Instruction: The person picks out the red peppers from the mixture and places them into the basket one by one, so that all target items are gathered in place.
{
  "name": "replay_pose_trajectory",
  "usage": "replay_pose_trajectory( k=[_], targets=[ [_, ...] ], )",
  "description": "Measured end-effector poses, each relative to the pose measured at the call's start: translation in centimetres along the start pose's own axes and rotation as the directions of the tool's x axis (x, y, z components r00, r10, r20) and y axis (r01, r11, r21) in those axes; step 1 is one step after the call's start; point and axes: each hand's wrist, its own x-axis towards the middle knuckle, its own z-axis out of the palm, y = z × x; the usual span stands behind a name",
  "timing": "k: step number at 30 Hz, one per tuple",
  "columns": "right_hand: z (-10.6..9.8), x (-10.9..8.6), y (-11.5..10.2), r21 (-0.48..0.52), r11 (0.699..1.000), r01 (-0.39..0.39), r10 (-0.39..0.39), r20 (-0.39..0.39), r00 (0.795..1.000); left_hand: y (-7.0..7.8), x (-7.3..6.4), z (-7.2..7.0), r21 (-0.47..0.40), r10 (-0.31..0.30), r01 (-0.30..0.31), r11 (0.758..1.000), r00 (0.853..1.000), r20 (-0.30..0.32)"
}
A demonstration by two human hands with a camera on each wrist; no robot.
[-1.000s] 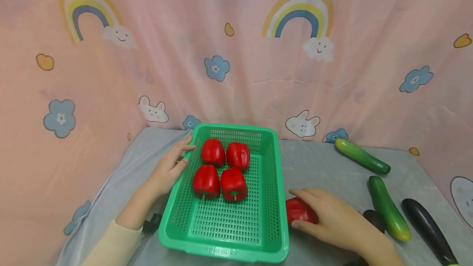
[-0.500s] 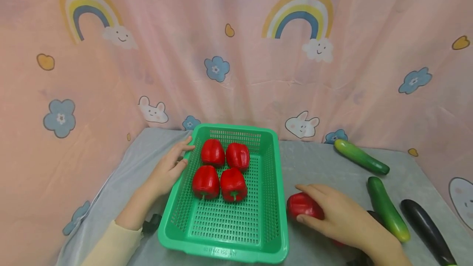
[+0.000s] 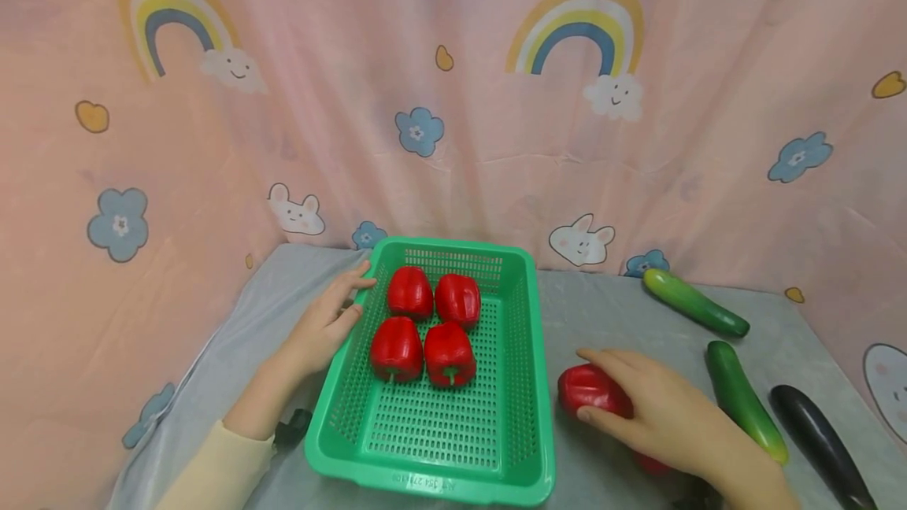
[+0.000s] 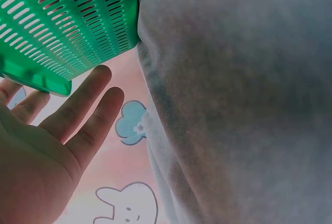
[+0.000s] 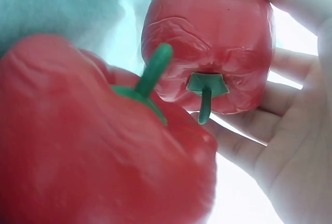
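In the head view my right hand (image 3: 666, 412) grips a red bell pepper (image 3: 590, 389) just right of the green basket (image 3: 428, 483). The right wrist view shows its fingers and thumb around this pepper, with the green stem facing the camera. A second red pepper (image 5: 98, 151) looms close in that view; in the head view it is mostly hidden under the hand. My left hand (image 3: 322, 330) rests at the basket's left rim with fingers extended, and the left wrist view shows the fingers (image 4: 78, 105) spread beside the slotted wall. Several red peppers (image 3: 397, 349) sit inside the basket.
Two green zucchini (image 3: 694, 304) and a dark eggplant (image 3: 822, 439) lie on the grey cloth (image 3: 588, 305) at the right. A dark object (image 3: 292, 427) is partly hidden behind the basket's left side. A pink patterned curtain (image 3: 482, 195) hangs at the back.
My right hand and the pepper it grips have shifted slightly right, away from the basket, uncovering more of the gap between them. The left hand stays at the rim.
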Motion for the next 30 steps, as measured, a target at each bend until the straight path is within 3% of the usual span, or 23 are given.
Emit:
replay_pose_trajectory(
  k=[30],
  targets=[
    [-2.0, -0.4, -1.0, -0.079, 0.995, 0.065, -0.076, -0.143, 0.987, -0.2, 0.0, 0.3, -0.030, 0.019, -0.020, 0.999, 1.000, -0.008]
  ],
)
